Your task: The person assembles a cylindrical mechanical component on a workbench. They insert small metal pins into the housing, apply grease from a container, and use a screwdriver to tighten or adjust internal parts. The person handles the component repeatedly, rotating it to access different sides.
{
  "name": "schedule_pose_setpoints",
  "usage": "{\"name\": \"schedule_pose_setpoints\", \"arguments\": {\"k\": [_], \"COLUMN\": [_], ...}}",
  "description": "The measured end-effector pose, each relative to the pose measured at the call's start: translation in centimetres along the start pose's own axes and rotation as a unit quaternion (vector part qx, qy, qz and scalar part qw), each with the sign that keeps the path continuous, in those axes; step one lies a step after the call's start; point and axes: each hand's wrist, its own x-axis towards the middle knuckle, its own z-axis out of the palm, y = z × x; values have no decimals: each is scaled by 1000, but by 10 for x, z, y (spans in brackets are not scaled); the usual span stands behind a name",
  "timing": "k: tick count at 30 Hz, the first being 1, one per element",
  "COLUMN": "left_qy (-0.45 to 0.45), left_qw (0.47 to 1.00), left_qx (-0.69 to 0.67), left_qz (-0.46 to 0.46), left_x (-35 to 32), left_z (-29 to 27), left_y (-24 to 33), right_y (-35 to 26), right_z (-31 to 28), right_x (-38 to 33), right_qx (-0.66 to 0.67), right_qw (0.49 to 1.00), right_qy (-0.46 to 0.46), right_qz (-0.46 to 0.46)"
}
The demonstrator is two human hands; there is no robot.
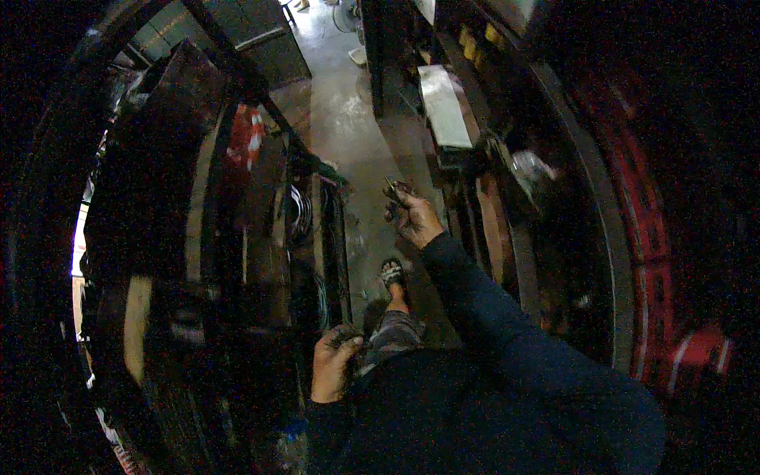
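Observation:
My right hand (412, 212) is raised ahead of my body, its darkened fingers closed in a pinch. A small, thin piece (390, 186) sticks up from between the fingertips; its kind is too dim and small to tell. Close to my waist, my left hand (334, 361) hangs low with the fingers curled in. Whether it holds anything is hidden in the shadow. Dark long sleeves cover both arms. Below my right hand, one foot in a strapped sandal (393, 273) stands on the floor.
A grey concrete aisle (340, 119) runs ahead toward a bright opening. Dark shelving (261, 237) lines the left, with a coil (299, 210) and a red-and-white item (245, 134). On the right are a pale flat panel (445, 107) and red racking (649, 237). A fan (345, 16) stands far ahead.

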Motion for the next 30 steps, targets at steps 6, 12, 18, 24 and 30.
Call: {"name": "schedule_pose_setpoints", "arguments": {"k": [6, 12, 18, 24, 30], "left_qy": [47, 47, 60, 112, 112], "left_qw": [996, 992, 994, 977, 955], "left_qx": [4, 30, -50, -157, -245], "left_qz": [76, 116, 82, 85, 121], "left_x": [183, 323, 504, 645, 797], "left_z": [58, 93, 120, 158, 124], "left_y": [62, 171, 240, 361, 458], "right_y": [-53, -121, -166, -226, -262], "right_z": [-62, -40, 9, 104, 151], "right_x": [184, 357, 542, 662, 804], "right_qx": [-197, -230, -311, -378, -532], "right_qw": [980, 971, 948, 914, 820], "right_qy": [-20, -33, -68, -110, -202], "right_qz": [5, -58, -18, 101, -70]}}
